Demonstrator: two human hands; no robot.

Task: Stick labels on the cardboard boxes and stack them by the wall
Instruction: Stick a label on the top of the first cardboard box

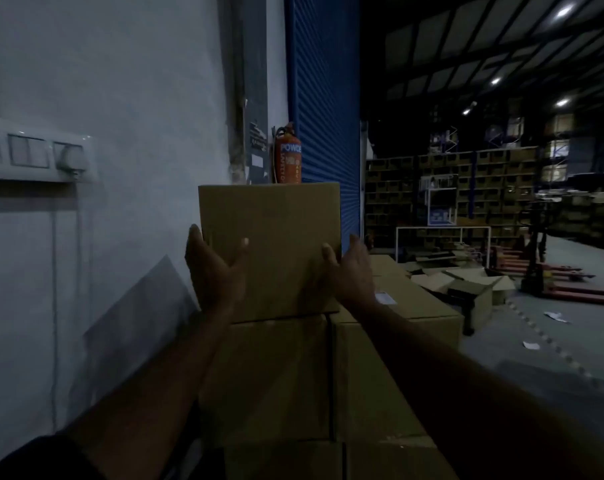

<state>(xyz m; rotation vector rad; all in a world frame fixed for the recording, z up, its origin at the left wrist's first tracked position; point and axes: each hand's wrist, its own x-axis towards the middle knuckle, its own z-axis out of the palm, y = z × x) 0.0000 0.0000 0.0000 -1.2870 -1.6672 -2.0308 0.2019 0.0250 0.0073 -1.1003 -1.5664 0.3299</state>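
Cardboard box (276, 237) between both hands atop stack (279, 375); behind, extinguisher (288, 154) marked "POWDE".

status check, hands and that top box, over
Left hand and right hand open, pressing the sides of the plain brown cardboard box. Box sits on the stacked cardboard cartons by the white wall. Nothing in the way.

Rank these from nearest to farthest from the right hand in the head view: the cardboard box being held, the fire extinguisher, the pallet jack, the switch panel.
From the right hand:
1. Cardboard box: touching it, just to its left.
2. Fire extinguisher: above the box, on the wall beyond.
3. Switch panel and pallet jack: panel far left on the wall, jack far right on the floor; too close to call.
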